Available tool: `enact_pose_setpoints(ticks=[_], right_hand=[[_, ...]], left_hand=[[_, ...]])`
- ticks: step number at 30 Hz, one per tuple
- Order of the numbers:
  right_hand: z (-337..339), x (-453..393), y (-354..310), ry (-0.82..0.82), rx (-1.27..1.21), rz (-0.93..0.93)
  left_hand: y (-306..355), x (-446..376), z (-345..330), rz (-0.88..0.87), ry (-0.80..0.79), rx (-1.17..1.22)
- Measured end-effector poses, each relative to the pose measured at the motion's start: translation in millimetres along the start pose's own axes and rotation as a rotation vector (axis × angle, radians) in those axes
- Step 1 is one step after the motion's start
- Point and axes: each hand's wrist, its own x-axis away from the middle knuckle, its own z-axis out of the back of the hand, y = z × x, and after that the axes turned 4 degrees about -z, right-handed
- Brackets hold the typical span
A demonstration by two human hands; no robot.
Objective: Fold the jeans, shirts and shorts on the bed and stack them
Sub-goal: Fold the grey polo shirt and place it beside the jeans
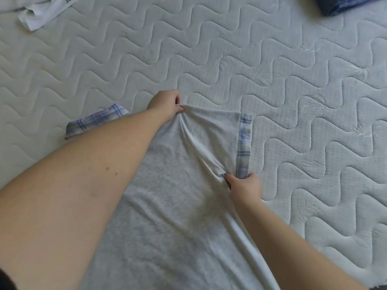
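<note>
Your grey shirt (167, 185) lies spread flat on the bed (293, 80), its body running toward you and its plaid-cuffed sleeves at the far end. Your left hand (167, 102) reaches across and pinches the cloth near the top, at what looks like the shoulder or collar line. Your right hand (244, 186) pinches the same side lower down, just beside the plaid cuff (244, 143) of the right sleeve. Held at these two points, the cloth pulls into a taut ridge between your hands, which likely gives you a straight line for folding that sleeve side inward. The other cuff (96, 122) peeks out from behind your left forearm. A white garment (41, 11) waits at the far left, and folded denim (343, 5) sits at the far right, well apart, probably the start of your stack.
</note>
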Motion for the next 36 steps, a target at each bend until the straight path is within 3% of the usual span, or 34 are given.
enact_pose_setpoints(ticks=[5, 9, 12, 14, 16, 20, 24, 26, 29, 31, 36], right_hand=[[23.9, -9.7, -1.6, 0.040, 0.059, 0.117], [33.8, -13.8, -19.4, -0.083, -0.213, 0.093], [33.5, -21.4, -34.8, -0.013, -0.200, 0.146], [32.4, -26.2, -46.8, -0.034, -0.125, 0.162], [29.8, -31.7, -54.6, -0.072, -0.023, 0.173], [24.9, -39.3, -61.2, -0.089, 0.140, 0.206], [18.0, -39.7, -64.9, -0.083, 0.113, 0.221], [14.3, -41.3, -69.9, -0.049, 0.178, 0.227], [11.0, -44.7, -77.4, -0.003, 0.219, 0.265], [8.0, -40.9, -80.2, 0.015, 0.181, 0.329], [5.0, -7.0, -84.7, -0.132, 0.003, 0.458]], left_hand=[[-1.2, 2.0, -13.1, -0.010, 0.087, -0.019], [-2.8, 0.3, -9.3, 0.020, 0.074, 0.039], [-13.8, -0.9, 4.5, 0.054, -0.039, 0.056], [-20.5, 0.9, 16.6, 0.013, -0.171, -0.044], [-22.0, 1.8, 24.7, -0.006, -0.199, -0.125], [-11.5, 9.1, 21.8, 0.034, -0.052, -0.199], [-12.4, 32.6, 4.8, -0.022, 0.278, -0.032], [-21.3, 51.6, -3.4, -0.079, 0.319, -0.034], [-36.6, 86.8, -26.1, -0.153, 0.247, -0.199], [-42.6, 104.0, -42.9, -0.144, 0.085, -0.250], [-47.1, 102.2, -65.4, -0.085, -0.170, -0.267]])
